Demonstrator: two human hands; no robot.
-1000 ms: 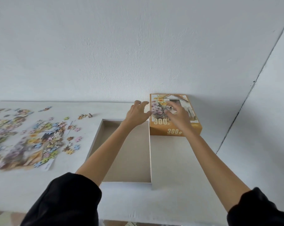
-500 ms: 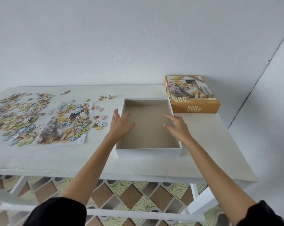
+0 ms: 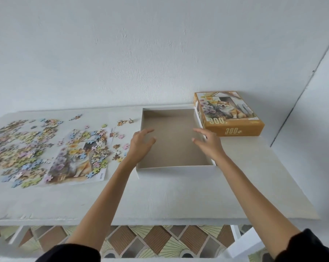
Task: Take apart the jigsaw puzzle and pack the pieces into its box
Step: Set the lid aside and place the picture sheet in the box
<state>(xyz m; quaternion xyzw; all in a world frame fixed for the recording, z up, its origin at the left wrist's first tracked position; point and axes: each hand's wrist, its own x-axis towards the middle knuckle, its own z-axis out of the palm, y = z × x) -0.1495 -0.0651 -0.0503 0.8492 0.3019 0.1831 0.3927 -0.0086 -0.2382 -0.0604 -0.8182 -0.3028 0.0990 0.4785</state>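
Note:
The empty box bottom (image 3: 176, 168), white outside and brown inside, lies open in the middle of the white table. My left hand (image 3: 142, 145) hovers at its left wall and my right hand (image 3: 209, 143) at its right wall, both with fingers apart and holding nothing. The orange lid (image 3: 233, 129), printed with a dog and "300", lies beyond the box to the right. A partly broken-up puzzle (image 3: 78, 157) lies on a picture sheet to the left. Several loose pieces (image 3: 22, 142) are spread further left.
The white table (image 3: 178, 195) stands against a white wall, with a second wall close on the right. A few stray pieces (image 3: 125, 121) lie near the box's far left corner. A patterned tiled floor (image 3: 150, 241) shows below the table's front edge.
My hands have left the lid and come back to the sides of the open box bottom. The view has pulled back and tilted down, showing the table's front edge and the floor.

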